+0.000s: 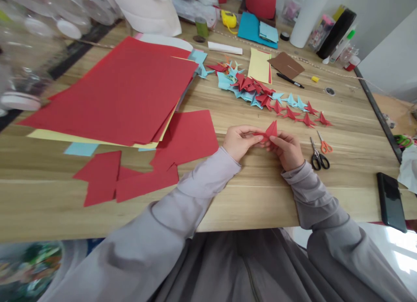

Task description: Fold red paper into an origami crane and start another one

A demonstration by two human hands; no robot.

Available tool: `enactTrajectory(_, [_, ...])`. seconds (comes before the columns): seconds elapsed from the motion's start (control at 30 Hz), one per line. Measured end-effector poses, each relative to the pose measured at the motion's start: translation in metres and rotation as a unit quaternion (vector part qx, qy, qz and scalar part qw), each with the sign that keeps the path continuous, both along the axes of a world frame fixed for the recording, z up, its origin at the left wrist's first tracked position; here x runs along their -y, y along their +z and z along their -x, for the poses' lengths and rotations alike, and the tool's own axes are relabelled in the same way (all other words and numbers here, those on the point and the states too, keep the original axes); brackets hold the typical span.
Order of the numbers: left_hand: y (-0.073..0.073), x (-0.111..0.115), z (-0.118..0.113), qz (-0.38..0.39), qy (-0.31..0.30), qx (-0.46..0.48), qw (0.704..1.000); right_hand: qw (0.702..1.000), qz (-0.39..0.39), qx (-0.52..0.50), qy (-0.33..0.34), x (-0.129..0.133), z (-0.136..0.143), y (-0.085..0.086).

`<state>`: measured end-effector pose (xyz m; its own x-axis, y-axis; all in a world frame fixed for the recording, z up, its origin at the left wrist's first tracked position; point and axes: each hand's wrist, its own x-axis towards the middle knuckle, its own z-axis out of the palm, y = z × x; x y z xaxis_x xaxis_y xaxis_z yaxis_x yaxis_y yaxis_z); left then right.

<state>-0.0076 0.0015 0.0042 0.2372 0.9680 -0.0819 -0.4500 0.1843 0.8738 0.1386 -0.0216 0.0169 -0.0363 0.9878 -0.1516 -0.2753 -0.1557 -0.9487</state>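
Between my two hands, just above the wooden table (260, 206), is a small red folded paper (271, 129) with one pointed flap standing up. My left hand (243, 140) pinches its left side between thumb and fingers. On the other side, my right hand (286, 148) grips the lower right of the paper, thumb on the near face. Beyond the hands lies a cluster of folded red and light-blue paper cranes (250, 87), with a few red cranes (308, 119) in a row at its right end. Fingers partly hide the paper's lower part.
A stack of large red sheets (130, 89) lies left, with red offcuts (146, 182) nearer me. Black-handled scissors (319, 160) and small orange scissors (325, 146) rest right of my hands. A phone (391, 202) is by the right edge; a yellow tape measure (228, 19) stands at the back.
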Motion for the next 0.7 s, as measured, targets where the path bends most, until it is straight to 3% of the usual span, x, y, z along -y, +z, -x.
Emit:
enactTrajectory(0.47, [0.0049, 0.0022, -0.0007, 0.013, 0.003, 0.011, 1.000, 0.997, -0.029, 0.069, 0.010, -0.0012, -0.0031, -0.0057])
enactTrajectory(0.7, [0.0040, 0.0014, 0.0007, -0.038, 0.012, -0.074, 0.996, 0.998, -0.042, 0.048, 0.018, -0.0005, -0.0031, -0.0061])
